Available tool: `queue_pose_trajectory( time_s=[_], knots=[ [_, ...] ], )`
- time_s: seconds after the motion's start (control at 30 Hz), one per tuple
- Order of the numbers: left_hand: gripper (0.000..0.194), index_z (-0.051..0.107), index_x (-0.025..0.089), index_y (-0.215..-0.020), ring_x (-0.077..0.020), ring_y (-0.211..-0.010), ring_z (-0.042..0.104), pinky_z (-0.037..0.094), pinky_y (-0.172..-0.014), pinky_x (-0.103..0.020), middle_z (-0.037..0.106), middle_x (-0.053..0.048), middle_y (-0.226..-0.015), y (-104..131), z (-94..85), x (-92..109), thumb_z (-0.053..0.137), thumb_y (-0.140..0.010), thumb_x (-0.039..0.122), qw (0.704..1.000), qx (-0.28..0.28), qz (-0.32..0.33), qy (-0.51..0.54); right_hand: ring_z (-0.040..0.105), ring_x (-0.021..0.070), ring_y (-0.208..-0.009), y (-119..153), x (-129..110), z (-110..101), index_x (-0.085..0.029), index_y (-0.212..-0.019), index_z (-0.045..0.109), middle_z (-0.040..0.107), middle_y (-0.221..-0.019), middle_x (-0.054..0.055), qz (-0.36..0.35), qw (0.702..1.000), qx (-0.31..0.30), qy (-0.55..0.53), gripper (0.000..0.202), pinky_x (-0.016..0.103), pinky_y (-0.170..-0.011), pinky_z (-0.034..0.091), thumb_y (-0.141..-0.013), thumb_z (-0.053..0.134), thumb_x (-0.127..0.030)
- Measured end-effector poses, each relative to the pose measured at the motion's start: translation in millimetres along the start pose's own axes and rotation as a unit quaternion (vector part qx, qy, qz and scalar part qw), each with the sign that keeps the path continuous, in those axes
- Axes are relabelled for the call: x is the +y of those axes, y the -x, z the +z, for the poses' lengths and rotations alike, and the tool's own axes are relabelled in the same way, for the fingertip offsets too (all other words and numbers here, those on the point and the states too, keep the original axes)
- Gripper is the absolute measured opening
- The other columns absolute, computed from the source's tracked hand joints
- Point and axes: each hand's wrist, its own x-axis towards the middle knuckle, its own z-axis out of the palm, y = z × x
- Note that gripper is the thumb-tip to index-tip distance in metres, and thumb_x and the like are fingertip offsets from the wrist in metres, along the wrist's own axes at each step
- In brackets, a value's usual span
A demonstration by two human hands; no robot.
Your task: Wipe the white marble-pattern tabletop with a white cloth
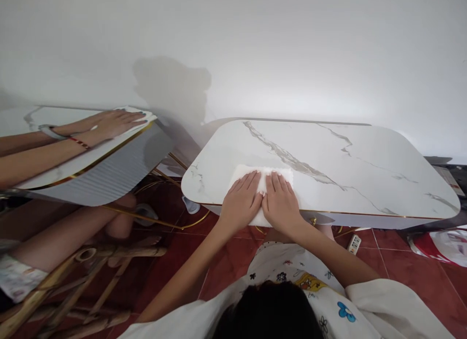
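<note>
A white cloth (262, 186) lies spread over the front left part of a white marble-patterned table (357, 169), its near edge hanging past the table's front. Flat on its left half rests my left hand (241, 200), fingers stretched out and pointing away from me. My right hand (280, 200) presses flat on the other half, fingers extended too. The thumbs meet at the middle of the cloth. Grey veins run across the tabletop, and a gold trim follows its front edge. A small gold knob (313, 221) sits below that edge, right of my right hand.
At left, another person's hands (113, 122) lie on a white cloth (136, 110) atop a similar table (98, 178). A bamboo chair (83, 280) stands below. On the red tiled floor are a power strip (353, 244) and a red-and-white bag (441, 246). A wall (292, 52) rises behind.
</note>
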Motion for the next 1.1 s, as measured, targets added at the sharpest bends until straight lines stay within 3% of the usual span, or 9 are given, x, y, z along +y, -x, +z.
queue_pose_trajectory(
  time_s=[0.13, 0.3, 0.5, 0.67, 0.83, 1.1],
  knots=[
    [0.064, 0.023, 0.026, -0.158, -0.0219, -0.145, 0.037, 0.034, -0.12, -0.044, 0.042, -0.002, -0.155, 4, 3.8, 14, 0.03, -0.094, 0.033, 1.0, 0.007, -0.011, 0.005, 0.03, 0.0283, -0.147, 10, 11, -4, -0.013, -0.152, 0.038, 0.036, -0.158, 0.012, -0.005, 1.0, 0.009, 0.001, 0.058, 0.052, -0.119, 0.029, -0.096, 0.032, -0.03],
    [0.062, 0.032, 0.02, -0.155, -0.0219, -0.146, 0.035, 0.03, -0.122, -0.042, 0.038, -0.004, -0.157, 3, 4.9, 32, 0.028, -0.095, 0.034, 1.0, -0.01, -0.003, 0.011, 0.029, 0.0277, -0.148, 23, 23, -12, -0.012, -0.151, 0.038, 0.033, -0.159, 0.011, 0.008, 1.0, 0.006, 0.007, 0.058, 0.051, -0.12, 0.028, -0.096, 0.031, -0.029],
    [0.061, 0.037, 0.015, -0.152, -0.0223, -0.147, 0.032, 0.028, -0.122, -0.04, 0.037, -0.007, -0.158, -23, 6.8, 34, 0.03, -0.094, 0.034, 0.999, -0.036, 0.02, 0.027, 0.029, 0.0297, -0.148, 9, 41, -17, -0.01, -0.15, 0.04, 0.035, -0.158, 0.014, -0.006, 1.0, 0.002, 0.018, 0.058, 0.051, -0.119, 0.028, -0.095, 0.033, -0.028],
    [0.061, 0.036, 0.014, -0.151, -0.0217, -0.147, 0.031, 0.026, -0.123, -0.04, 0.037, -0.008, -0.158, -63, 15.0, 26, 0.03, -0.094, 0.036, 0.996, -0.045, 0.06, 0.045, 0.031, 0.0337, -0.146, -21, 59, -20, -0.001, -0.147, 0.04, 0.035, -0.157, 0.021, -0.008, 0.999, 0.003, 0.051, 0.058, 0.05, -0.118, 0.027, -0.095, 0.033, -0.027],
    [0.06, 0.039, 0.009, -0.148, -0.0229, -0.146, 0.034, 0.027, -0.122, -0.04, 0.04, -0.012, -0.156, -107, 22.2, 18, 0.031, -0.094, 0.034, 0.994, -0.035, 0.088, 0.055, 0.032, 0.0336, -0.145, -59, 79, -21, -0.001, -0.146, 0.04, 0.038, -0.155, 0.022, -0.008, 0.996, 0.011, 0.085, 0.057, 0.048, -0.118, 0.028, -0.096, 0.033, -0.025],
    [0.058, 0.045, 0.008, -0.144, -0.0215, -0.143, 0.039, 0.027, -0.121, -0.036, 0.045, -0.012, -0.153, -187, 38.2, -16, 0.034, -0.094, 0.034, 0.994, 0.008, 0.077, 0.073, 0.036, 0.0327, -0.143, -150, 105, -12, 0.0, -0.144, 0.042, 0.041, -0.153, 0.022, -0.026, 0.995, 0.019, 0.096, 0.053, 0.046, -0.116, 0.029, -0.098, 0.03, -0.024]
  ],
)
